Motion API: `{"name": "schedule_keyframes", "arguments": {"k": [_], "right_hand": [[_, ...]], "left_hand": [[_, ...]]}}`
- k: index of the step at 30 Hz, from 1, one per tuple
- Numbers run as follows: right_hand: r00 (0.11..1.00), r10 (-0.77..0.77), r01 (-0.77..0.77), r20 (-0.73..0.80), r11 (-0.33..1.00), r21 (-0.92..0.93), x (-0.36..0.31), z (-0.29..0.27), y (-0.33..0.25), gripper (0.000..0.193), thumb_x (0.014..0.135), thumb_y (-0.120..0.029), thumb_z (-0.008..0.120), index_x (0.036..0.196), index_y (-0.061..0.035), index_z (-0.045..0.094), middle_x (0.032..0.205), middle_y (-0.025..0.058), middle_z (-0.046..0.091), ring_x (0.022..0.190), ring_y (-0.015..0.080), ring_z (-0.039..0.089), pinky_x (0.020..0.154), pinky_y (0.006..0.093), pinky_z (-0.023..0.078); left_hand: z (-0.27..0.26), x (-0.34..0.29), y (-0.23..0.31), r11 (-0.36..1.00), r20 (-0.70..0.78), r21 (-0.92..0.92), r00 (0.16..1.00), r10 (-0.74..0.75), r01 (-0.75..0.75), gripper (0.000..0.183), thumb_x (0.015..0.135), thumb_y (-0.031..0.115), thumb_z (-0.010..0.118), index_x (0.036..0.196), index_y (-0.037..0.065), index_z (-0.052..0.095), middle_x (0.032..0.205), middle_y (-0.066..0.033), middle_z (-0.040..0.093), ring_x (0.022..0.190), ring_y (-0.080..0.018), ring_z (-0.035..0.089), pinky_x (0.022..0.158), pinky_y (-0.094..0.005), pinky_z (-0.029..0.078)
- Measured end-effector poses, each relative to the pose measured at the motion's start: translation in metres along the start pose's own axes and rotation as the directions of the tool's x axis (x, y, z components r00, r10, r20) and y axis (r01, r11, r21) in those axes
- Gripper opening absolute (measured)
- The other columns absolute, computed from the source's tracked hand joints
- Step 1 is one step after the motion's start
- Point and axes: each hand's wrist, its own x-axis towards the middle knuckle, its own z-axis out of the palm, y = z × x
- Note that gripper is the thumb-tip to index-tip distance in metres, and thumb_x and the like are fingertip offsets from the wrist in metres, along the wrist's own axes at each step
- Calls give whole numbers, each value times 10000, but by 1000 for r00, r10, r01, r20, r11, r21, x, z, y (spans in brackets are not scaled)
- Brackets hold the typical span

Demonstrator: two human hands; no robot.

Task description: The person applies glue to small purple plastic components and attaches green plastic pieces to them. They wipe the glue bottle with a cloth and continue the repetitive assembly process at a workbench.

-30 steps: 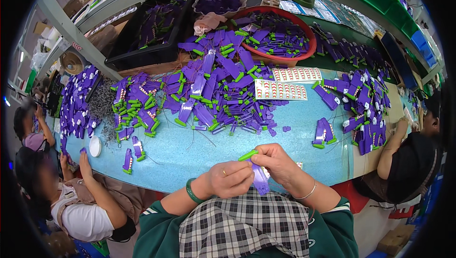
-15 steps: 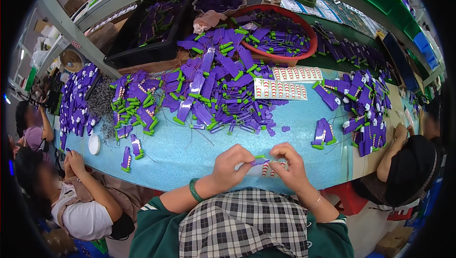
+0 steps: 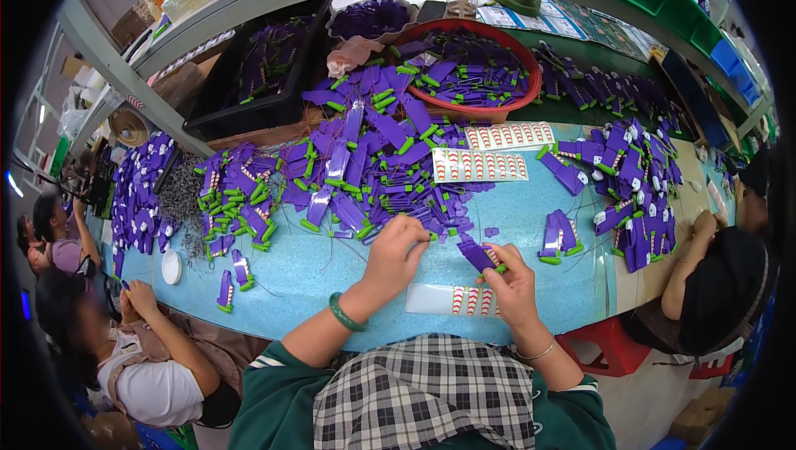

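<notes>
My right hand (image 3: 512, 284) holds a flat purple plastic piece (image 3: 474, 253) with a green edge. A red-and-white striped sticker shows on that piece beside my thumb. Below it lies a clear sticker strip (image 3: 429, 298) with several red-and-white curved stickers, partly covered by my right hand. My left hand (image 3: 396, 253) is at the near edge of a large pile of purple and green pieces (image 3: 390, 131), its fingertips pinched together. A bit of green shows at those fingertips; what they grip, if anything, is too small to make out.
Two sticker sheets (image 3: 481, 166) lie right of the pile. Behind stand a red basin (image 3: 535, 85) and a black crate (image 3: 240, 123). Finished-looking clusters (image 3: 634, 193) lie right, more purple pieces (image 3: 141, 193) left, near a white lid (image 3: 172, 268). Co-workers sit at both sides.
My hands, together over the sticker strip before, are now apart. The left has moved up to the pile; the right has turned the purple piece and lifted it away, uncovering more of the strip.
</notes>
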Motion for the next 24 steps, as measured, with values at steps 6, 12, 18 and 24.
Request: {"name": "schedule_keyframes", "arguments": {"k": [6,12,18,24], "right_hand": [[988,-153,146,-8,957,-249,-9,16,5,446,746,85,660,1147,-112,658,799,11,468,665,82,466,559,212,376],[956,-289,289,55,883,-369,-7,22,-2,468,710,86,684,1128,-125,674,738,11,467,630,102,457,547,237,371],[960,-36,170,276,861,-480,2,5,-28,423,684,38,703,1079,-114,699,703,27,501,626,124,478,558,282,398],[906,199,-40,375,920,-391,1,6,-24,283,701,2,726,978,-55,702,754,49,573,654,118,538,581,267,437]], "left_hand": [[-3,-19,21,421,274,-786,865,-419,453,213,817,-95,594,1015,-16,587,974,-57,607,913,-127,598,832,-274,503],[-5,-29,22,388,205,-838,881,-426,383,208,806,-106,601,996,-21,599,965,-68,612,895,-134,611,826,-267,508],[-7,-41,12,460,316,-731,848,-425,503,159,813,-97,608,956,-28,600,938,-70,633,869,-134,633,804,-250,513],[-2,-45,33,525,533,-481,710,-461,702,142,809,-60,636,941,-9,625,932,-40,636,856,-100,617,781,-238,504]]}}
